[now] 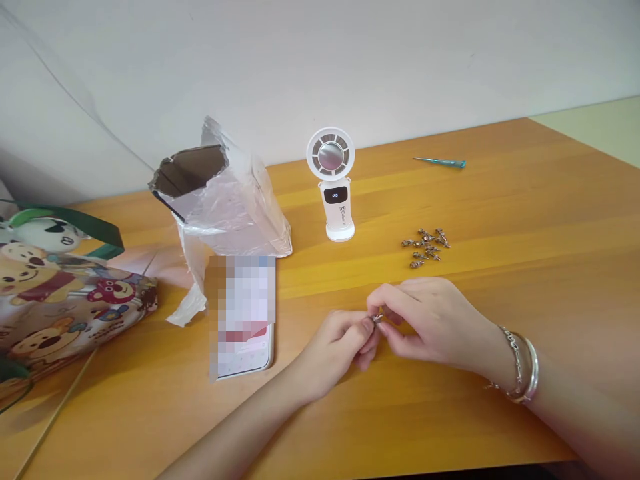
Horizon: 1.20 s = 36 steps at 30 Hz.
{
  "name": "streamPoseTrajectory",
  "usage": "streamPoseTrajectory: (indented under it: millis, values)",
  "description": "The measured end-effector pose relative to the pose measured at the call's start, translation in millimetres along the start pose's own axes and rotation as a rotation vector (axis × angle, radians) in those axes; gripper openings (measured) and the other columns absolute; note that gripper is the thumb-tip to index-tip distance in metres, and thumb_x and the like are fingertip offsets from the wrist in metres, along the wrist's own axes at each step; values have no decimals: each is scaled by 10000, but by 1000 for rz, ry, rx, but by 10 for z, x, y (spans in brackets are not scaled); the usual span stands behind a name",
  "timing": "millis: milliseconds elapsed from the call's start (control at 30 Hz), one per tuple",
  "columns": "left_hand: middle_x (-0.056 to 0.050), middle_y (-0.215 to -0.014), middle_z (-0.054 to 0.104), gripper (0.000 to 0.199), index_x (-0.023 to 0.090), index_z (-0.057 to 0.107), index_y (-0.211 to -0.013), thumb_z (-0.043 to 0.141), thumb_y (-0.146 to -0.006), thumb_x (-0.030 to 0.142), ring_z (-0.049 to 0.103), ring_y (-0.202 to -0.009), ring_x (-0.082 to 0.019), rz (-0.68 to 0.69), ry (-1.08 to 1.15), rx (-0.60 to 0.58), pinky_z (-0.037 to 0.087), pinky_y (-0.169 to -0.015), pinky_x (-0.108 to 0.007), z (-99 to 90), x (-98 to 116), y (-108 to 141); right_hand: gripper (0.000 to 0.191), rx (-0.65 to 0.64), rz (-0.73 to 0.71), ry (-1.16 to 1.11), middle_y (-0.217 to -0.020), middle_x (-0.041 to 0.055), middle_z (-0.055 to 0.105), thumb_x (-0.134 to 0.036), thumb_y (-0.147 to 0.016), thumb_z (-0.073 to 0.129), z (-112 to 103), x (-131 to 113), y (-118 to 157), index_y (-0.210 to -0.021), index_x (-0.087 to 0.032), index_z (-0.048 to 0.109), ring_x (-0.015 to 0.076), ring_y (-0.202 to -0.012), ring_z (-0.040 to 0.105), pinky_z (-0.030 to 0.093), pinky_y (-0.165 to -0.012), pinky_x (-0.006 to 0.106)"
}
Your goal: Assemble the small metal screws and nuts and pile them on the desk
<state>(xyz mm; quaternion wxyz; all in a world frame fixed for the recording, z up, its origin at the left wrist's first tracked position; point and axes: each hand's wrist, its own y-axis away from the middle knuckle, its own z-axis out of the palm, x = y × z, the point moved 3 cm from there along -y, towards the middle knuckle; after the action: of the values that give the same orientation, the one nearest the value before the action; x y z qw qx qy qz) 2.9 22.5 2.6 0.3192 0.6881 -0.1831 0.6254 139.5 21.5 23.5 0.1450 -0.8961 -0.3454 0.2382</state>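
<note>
My left hand and my right hand meet over the wooden tabletop. Together they pinch a small metal fitting between their fingertips, and the fingers hide part of it. Farther up the table, beyond my right hand, lies a loose group of several similar small metal fittings. A slim teal-handled screwdriver lies near the back edge of the table.
A phone with a pixelated screen lies left of my hands. Behind it stands a plastic-wrapped cardboard box, with a small white fan to its right. A cartoon-printed bag lies at far left. Silver bracelets circle my right wrist.
</note>
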Motion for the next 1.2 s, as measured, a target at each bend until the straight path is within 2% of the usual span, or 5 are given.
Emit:
streamPoseTrajectory:
  millis: [167,267,500,733,1200]
  values:
    - [36,-482,377,353,182,340,-535,311,-873,279,336,-470,-95,32,-164,89,270,-492,-232,-28,16,5,81,76,23,73,-535,-51,531,-162,-767,402,-17,5,2,-756,-210,465,100,-430,415,280,-444,234]
    - [44,-492,360,344,179,339,-549,311,-880,267,320,-478,-91,41,-252,143,256,-488,-225,-57,37,8,128,51,105,-15,-520,-54,490,-144,-804,351,-31,56,13,-764,-208,455,96,-424,395,286,-438,231]
    - [50,-559,483,259,181,497,-663,368,-877,251,414,-519,-91,20,-583,204,275,-521,-212,-139,74,1,77,8,406,-476,-705,-22,631,-229,-834,486,-4,181,-4,-851,-209,558,100,-589,577,457,-596,234]
    - [56,-643,586,196,212,537,-717,421,-851,296,487,-568,-100,-9,-938,312,250,-526,-218,-215,99,-4,107,36,687,-1002,-607,-31,595,-294,-786,608,134,294,11,-813,-195,576,102,-537,587,510,-555,239]
    - [39,-619,556,234,196,468,-672,393,-858,318,488,-557,-108,-43,-1034,288,248,-501,-212,-213,100,-8,124,-14,668,-1020,-642,-31,602,-285,-768,631,198,218,7,-796,-195,550,94,-553,582,515,-569,237]
